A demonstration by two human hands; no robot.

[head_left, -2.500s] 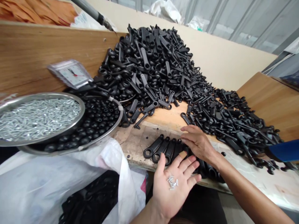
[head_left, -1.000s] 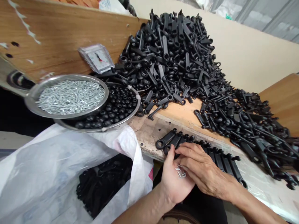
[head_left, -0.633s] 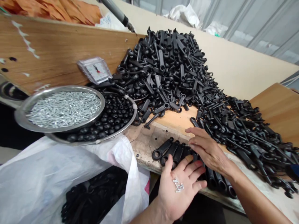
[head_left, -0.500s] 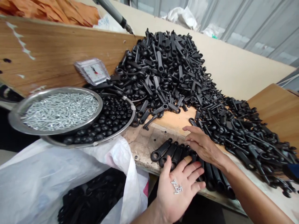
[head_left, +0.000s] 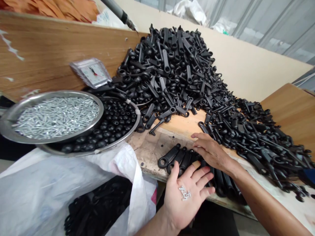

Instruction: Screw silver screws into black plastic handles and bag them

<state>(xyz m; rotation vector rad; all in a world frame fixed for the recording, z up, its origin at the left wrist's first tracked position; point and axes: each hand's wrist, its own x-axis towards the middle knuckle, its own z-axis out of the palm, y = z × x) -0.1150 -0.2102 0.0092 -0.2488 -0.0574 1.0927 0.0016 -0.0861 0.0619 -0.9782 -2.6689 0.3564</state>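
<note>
While the big black heap of levers (head_left: 169, 68) slopes across the back of the bench (head_left: 147, 144), the white sack (head_left: 123, 165) gapes at my left, its soft rim bulging toward the work. Up top, the slim power tool (head_left: 118, 12) points down at the heap. Two round steel things next: the screw bowl (head_left: 100, 119) overlaps the ball bowl (head_left: 138, 124), both left of my hands, with the boxed clock (head_left: 95, 73) tilted behind them.

And here's the row of levers (head_left: 169, 156), side by side along the front edge, ring ends toward me, knobs away. They look stiff, fairly light and smooth enough to slide; I'd pinch one across its flat shank, minding the neighbours packed close. My right hand (head_left: 214, 153) is over the row, fingers loosely stretched; its thumb is hidden, so I can't tell whether it pinches or touches a lever. It also covers part of the row from above, and my left hand (head_left: 183, 211) screens some ring ends.

Smallest of all, the loose screws (head_left: 185, 194) lie on that left palm, fingers spread, gripping nothing. Tiny, hard and slick, they'd roll off if I tipped it; best picked singly by the shank, between fingertips.
</note>
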